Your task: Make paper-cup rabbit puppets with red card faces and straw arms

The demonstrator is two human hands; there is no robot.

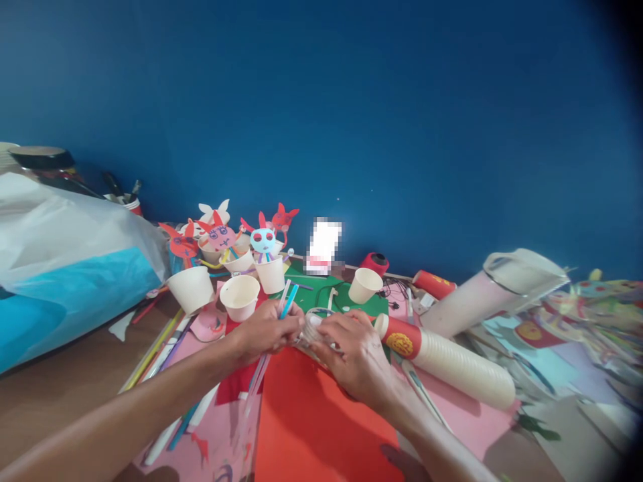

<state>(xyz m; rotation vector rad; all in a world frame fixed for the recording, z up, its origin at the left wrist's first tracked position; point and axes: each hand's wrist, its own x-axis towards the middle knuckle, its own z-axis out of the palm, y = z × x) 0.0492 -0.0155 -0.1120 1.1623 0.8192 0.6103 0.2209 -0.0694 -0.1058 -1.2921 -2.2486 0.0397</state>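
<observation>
My left hand (274,328) is closed around a blue straw (290,301) and a pale straw (284,294), whose tops stick up past the fingers. Clear straw ends (255,381) hang below the same hand. My right hand (354,351) curls over a roll of clear tape (317,321), its fingers touching the ring. Both hands meet at the roll, above an orange-red paper sheet (321,422). The fingertips partly cover the roll, so its loose end cannot be made out.
Several paper cups (240,298) with paper puppets (263,242) stand back left. A stack of cups (457,361) lies right, beside scissors (426,395) and a white jug (482,294). Loose straws (155,355) and a large plastic bag (75,268) are left. A blue wall (321,114) rises behind.
</observation>
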